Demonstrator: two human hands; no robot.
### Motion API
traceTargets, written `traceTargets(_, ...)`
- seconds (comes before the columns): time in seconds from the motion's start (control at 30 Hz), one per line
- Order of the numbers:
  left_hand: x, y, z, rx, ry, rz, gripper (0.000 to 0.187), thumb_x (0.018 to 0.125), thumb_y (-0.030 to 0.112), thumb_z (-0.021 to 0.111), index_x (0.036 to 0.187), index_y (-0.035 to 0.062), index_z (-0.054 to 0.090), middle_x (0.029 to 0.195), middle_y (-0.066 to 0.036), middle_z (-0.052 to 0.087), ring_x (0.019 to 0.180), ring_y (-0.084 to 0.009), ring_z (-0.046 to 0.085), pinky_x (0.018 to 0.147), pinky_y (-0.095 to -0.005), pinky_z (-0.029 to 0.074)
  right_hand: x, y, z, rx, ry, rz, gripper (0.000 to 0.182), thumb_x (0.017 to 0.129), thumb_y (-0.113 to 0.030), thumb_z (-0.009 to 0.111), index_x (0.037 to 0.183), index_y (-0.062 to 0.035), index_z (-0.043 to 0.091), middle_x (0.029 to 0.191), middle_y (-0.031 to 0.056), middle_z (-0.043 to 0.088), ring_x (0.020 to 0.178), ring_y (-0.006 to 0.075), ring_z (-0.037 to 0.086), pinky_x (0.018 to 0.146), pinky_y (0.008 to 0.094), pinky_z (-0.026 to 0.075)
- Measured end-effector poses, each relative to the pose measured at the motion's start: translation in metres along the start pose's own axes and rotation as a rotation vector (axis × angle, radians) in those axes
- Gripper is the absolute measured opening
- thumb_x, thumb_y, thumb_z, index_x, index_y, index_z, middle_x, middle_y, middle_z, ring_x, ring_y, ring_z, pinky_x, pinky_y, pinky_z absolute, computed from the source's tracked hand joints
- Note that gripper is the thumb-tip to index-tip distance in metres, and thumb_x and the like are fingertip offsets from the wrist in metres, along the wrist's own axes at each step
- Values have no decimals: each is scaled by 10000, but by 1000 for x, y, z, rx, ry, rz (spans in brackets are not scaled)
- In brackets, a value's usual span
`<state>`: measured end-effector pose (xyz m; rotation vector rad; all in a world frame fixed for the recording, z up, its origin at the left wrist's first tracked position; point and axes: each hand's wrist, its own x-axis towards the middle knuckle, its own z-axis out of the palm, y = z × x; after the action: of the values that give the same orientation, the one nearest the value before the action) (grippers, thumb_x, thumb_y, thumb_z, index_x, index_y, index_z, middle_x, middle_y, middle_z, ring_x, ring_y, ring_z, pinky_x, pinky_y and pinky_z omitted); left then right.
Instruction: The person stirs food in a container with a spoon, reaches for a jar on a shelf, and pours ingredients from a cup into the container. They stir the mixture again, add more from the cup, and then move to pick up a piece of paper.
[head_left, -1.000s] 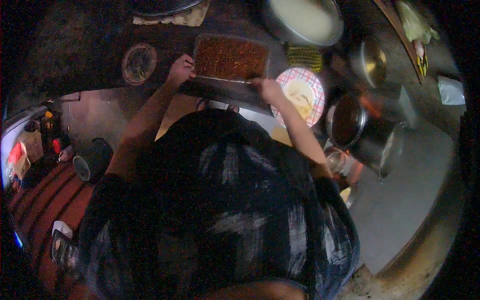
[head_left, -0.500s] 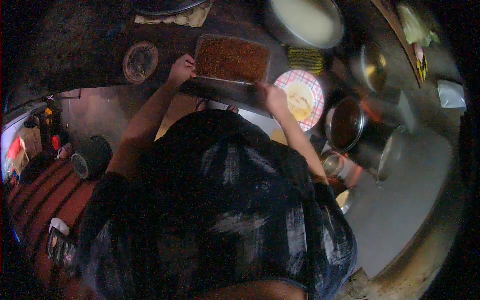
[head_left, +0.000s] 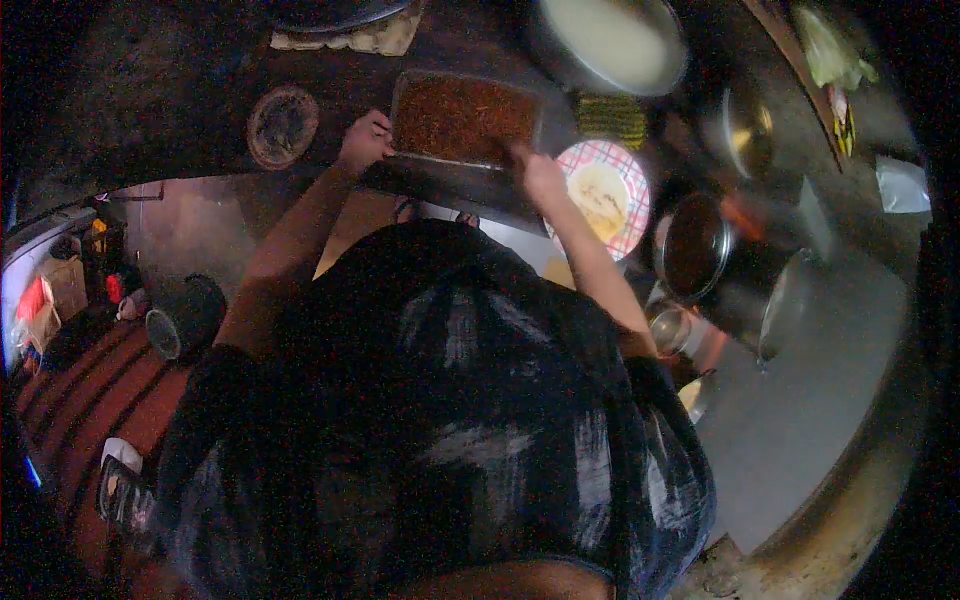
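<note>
A rectangular clear baking dish (head_left: pixel 541 128), filled with a reddish-brown crumbly layer, lies on the dark table in front of me. My left hand (head_left: pixel 368 140) is closed at the dish's left side, fingers curled against its near left corner. Over the near right corner reaches my right hand (head_left: pixel 543 183), its finger end pointing in at the brown surface. Those fingers are blurred, and I cannot tell whether they hold something thin. Just right of that hand sits a plate with a pink checked rim (head_left: pixel 634 175), pale yellowish remains in its middle.
A large metal bowl (head_left: pixel 675 60) of whitish liquid stands beyond a green-black striped scrubbing pad (head_left: pixel 611 118). To the right are a dark-filled pot (head_left: pixel 692 245) and a metal lid (head_left: pixel 748 130). A round glass lid or dish (head_left: pixel 283 128) lies at the left.
My right hand has shifted slightly forward, its finger end now further over the dish's brown contents. My left hand stays at the dish's side.
</note>
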<state>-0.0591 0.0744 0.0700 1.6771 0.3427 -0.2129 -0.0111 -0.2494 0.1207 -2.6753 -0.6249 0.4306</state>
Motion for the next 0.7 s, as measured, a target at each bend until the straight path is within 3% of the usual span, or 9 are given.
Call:
traceTargets(0.07,0,5,-3,-9,-28,3,149,713,31,493,856,36,451,676,-101,503,519,-184,559,445,-289,442,-5,-5,-18,-63,-111,-38,313,770,-127,369,1039,-181,518,767,199,573,704,329,574,613,440,457)
traceTargets(0.17,11,-9,-8,-200,-41,-153,133,719,29,486,847,35,449,674,-100,505,510,-180,550,443,-287,439,-14,-19,-51,-46,-120,-64,318,756,-116,381,1033,-182,522,756,195,575,693,329,574,609,437,458)
traceTargets(0.27,12,-21,-7,-313,-101,-66,128,715,17,460,841,33,447,665,-98,503,512,-177,553,444,-283,439,-9,-35,-77,-112,-104,-66,323,737,-96,393,1023,-171,524,746,195,574,688,333,573,605,434,460)
traceTargets(0.33,12,-29,-1,108,55,285,152,695,6,467,843,36,448,669,-95,500,514,-167,548,443,-283,440,3,-37,-70,-106,-49,-51,298,738,-94,394,993,-151,536,744,194,575,687,335,572,604,432,462)
traceTargets(0.37,13,-29,-2,108,54,286,152,695,6,467,843,36,448,669,-95,500,514,-167,548,443,-283,440,11,-38,-65,-99,6,-39,275,738,-93,395,964,-131,548,742,193,576,687,337,572,604,431,463)
traceTargets(0.43,17,-26,-8,-188,-45,-55,158,694,-2,476,846,32,448,684,-100,502,518,-168,554,439,-281,438,24,-32,-35,-73,-31,-4,262,770,-120,377,975,-136,538,759,200,569,708,344,563,623,426,454)
traceTargets(0.53,3,3,-2,65,-5,2,158,700,-4,496,847,30,450,700,-108,510,528,-181,561,440,-281,442,28,-30,-20,-20,-82,-22,248,809,-167,355,982,-131,529,794,212,559,745,357,550,661,436,434)
traceTargets(0.63,7,-15,-1,-126,8,137,148,700,-4,487,840,30,454,692,-108,502,539,-195,565,446,-285,450,29,-39,-44,-33,-127,6,254,809,-158,356,990,-129,531,787,222,553,743,357,550,667,444,427)
traceTargets(0.7,6,-8,0,-82,8,91,149,696,-1,495,837,31,457,692,-106,499,540,-197,564,449,-288,453,25,-50,-63,-44,-61,-50,274,772,-111,370,980,-136,548,780,179,581,720,323,576,635,438,462)
